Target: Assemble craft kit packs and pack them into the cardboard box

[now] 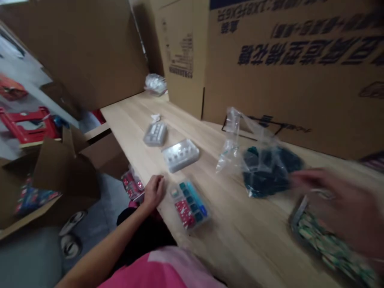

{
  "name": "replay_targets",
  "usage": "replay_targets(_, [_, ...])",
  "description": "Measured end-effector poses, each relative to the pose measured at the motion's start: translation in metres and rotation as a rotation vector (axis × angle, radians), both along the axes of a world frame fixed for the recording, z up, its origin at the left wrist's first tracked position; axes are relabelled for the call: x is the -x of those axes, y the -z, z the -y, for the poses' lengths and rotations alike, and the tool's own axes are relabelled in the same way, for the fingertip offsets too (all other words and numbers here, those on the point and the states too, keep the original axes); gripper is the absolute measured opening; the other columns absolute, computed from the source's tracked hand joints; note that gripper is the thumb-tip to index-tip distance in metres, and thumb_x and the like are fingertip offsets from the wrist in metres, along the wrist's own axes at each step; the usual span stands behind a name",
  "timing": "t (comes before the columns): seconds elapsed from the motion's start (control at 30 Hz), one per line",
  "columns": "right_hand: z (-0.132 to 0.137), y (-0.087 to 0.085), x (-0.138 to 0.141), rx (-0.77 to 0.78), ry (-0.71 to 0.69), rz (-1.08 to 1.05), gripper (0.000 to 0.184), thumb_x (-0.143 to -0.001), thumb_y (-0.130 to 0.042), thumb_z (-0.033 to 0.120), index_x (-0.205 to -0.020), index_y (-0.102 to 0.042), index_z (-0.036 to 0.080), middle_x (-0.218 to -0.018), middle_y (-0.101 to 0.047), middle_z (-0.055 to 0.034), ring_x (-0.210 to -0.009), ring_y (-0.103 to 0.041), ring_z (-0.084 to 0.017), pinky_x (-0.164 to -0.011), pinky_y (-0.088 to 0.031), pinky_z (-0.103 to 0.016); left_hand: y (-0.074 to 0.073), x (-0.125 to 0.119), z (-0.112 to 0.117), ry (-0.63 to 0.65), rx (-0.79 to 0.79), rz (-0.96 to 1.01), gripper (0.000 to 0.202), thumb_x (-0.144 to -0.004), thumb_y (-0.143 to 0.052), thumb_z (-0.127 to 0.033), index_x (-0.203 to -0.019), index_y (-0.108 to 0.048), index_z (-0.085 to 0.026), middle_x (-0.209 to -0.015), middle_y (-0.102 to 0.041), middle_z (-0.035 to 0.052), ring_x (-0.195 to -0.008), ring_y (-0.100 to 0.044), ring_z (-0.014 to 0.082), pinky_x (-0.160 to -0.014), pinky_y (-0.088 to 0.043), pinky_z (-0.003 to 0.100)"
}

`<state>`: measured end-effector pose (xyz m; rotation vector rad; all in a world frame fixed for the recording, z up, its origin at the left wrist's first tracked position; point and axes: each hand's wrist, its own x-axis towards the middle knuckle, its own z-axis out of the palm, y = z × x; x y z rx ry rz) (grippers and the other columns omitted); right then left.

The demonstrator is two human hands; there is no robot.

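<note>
Left hand curled at the table edge, right hand a blur above a tray of green pieces.

The left hand's fingers fold loosely together with nothing showing in them, just beside a clear case of blue and red pieces, and red packets sit close by, past the table edge. The right hand is too blurred to tell whether it is spread or pinching anything. Near it lies a clear bag of dark teal pieces, and farther along the table are two clear trays. Large cardboard cartons stand along the table's far side, and an open carton sits on the floor to the left.
</note>
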<state>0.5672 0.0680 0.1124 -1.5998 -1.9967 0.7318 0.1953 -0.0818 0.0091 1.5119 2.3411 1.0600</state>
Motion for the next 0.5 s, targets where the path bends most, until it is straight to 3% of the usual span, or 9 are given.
replay_targets(0.1, [0.066,0.03,0.075,0.029,-0.436,-0.105,0.044,-0.077,-0.051,0.054,-0.109,-0.06,0.024,-0.109,-0.063,-0.0096,-0.1,-0.058,-0.027,-0.088,-0.048,-0.042,-0.003,-0.012,0.015,-0.069,-0.112,0.07,0.021,-0.087,-0.044,-0.036,-0.093,-0.055,-0.019,-0.089,-0.057,0.0054,-0.081,-0.055,0.0171,-0.075,-0.047,0.031])
replay_targets(0.13, [0.081,0.042,0.1,0.037,-0.508,-0.097,0.054,-0.075,-0.054,0.052,-0.12,-0.055,0.02,-0.118,-0.058,-0.0119,-0.108,-0.054,-0.029,-0.093,-0.045,-0.045,-0.005,-0.019,0.024,-0.073,-0.106,0.123,0.022,-0.087,-0.045,-0.037,-0.095,-0.055,-0.019,-0.091,-0.057,0.0052,-0.079,-0.055,0.0166,-0.074,-0.047,0.031])
replay_targets(0.23, [0.111,0.073,0.16,0.034,-0.515,0.039,0.085,-0.066,-0.068,0.049,-0.138,-0.038,0.015,-0.134,-0.045,-0.018,-0.122,-0.043,-0.035,-0.1,-0.037,-0.049,-0.007,-0.038,0.062,-0.064,-0.06,0.266,0.031,-0.083,-0.052,-0.039,-0.108,-0.053,-0.02,-0.102,-0.056,0.0063,-0.091,-0.057,0.019,-0.084,-0.047,0.035])
replay_targets(0.3, [0.125,0.077,0.186,0.063,-0.528,0.113,0.094,-0.062,-0.072,0.048,-0.14,-0.034,0.013,-0.136,-0.041,-0.0213,-0.123,-0.041,-0.038,-0.099,-0.037,-0.05,-0.005,-0.044,0.084,-0.148,-0.084,0.347,0.047,-0.077,-0.061,-0.039,-0.118,-0.049,-0.02,-0.118,-0.052,0.0094,-0.112,-0.05,0.0242,-0.098,-0.04,0.041])
replay_targets(0.37, [0.137,0.07,0.206,0.097,-0.595,0.151,0.096,-0.062,-0.072,0.047,-0.141,-0.033,0.01,-0.138,-0.038,-0.024,-0.124,-0.04,-0.039,-0.099,-0.036,-0.05,-0.002,-0.043,0.097,-0.296,-0.13,0.55,0.063,-0.07,-0.068,-0.038,-0.126,-0.042,-0.02,-0.126,-0.048,0.0118,-0.121,-0.046,0.0264,-0.103,-0.037,0.042])
replay_targets(0.43, [0.146,0.062,0.221,0.102,-0.677,0.173,0.096,-0.061,-0.073,0.043,-0.141,-0.032,0.008,-0.14,-0.035,-0.0253,-0.125,-0.038,-0.04,-0.101,-0.034,-0.051,-0.003,-0.038,0.099,-0.392,-0.131,0.901,0.066,-0.07,-0.069,-0.035,-0.127,-0.038,-0.022,-0.123,-0.053,0.0118,-0.111,-0.055,0.0247,-0.093,-0.045,0.04])
replay_targets(0.5, [0.151,0.058,0.233,0.082,-0.741,0.179,0.097,-0.059,-0.075,0.039,-0.14,-0.033,0.007,-0.141,-0.033,-0.0253,-0.126,-0.036,-0.04,-0.102,-0.033,-0.051,-0.007,-0.031,0.096,-0.39,-0.081,1.255,0.057,-0.072,-0.067,-0.033,-0.122,-0.041,-0.022,-0.111,-0.06,0.0098,-0.092,-0.063,0.0218,-0.076,-0.051,0.035])
